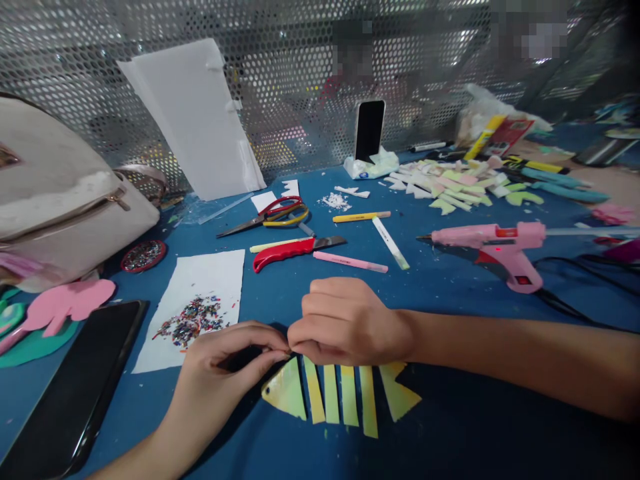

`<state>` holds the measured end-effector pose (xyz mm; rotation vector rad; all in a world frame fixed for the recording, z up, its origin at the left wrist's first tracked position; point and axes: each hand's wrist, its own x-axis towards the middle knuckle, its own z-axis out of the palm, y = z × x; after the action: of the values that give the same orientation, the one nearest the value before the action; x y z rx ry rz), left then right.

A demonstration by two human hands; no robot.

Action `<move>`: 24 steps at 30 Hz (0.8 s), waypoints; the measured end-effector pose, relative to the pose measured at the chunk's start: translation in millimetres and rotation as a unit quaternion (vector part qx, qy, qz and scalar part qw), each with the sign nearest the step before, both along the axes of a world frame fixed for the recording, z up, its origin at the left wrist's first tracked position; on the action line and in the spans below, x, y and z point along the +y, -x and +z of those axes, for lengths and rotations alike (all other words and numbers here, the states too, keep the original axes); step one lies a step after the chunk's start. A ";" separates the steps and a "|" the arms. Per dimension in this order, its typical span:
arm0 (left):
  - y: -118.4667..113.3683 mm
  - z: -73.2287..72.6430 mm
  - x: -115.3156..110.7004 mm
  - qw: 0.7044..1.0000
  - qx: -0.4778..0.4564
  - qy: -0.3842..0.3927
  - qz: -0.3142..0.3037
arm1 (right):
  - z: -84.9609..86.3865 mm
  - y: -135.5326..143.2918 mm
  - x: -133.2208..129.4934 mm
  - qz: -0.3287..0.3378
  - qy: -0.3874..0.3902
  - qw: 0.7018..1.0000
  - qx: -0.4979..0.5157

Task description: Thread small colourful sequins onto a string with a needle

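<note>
My left hand pinches thumb and forefinger together just above a yellow-green fish head piece with a small dark eye. Fingertips meeting it, my right hand is curled closed, knuckles up. Whatever lies between the two hands' fingertips is too small and covered to make out. Several yellow-green strips lie in a spaced row right of the head, their upper ends partly hidden by my right hand. A notched tail piece finishes the row below my right wrist. Beside my left hand, a white paper bears a heap of small colourful beads.
A pink glue gun with a lit red light lies right, its cord trailing. A red-handled cutter, scissors and markers lie ahead. Left are a black phone and a pale backpack. Cut scraps pile behind.
</note>
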<state>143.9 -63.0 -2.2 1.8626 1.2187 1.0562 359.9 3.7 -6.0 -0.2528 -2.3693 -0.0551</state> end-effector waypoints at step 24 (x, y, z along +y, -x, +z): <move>0.3 -6.0 -1.2 0.994 -0.077 0.072 -0.031 | 3.6 -1.0 9.1 0.006 0.027 0.999 0.030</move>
<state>143.6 -64.2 -8.2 1.6660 1.1108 1.0304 360.8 12.8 -2.4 -0.2632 -2.3155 0.0224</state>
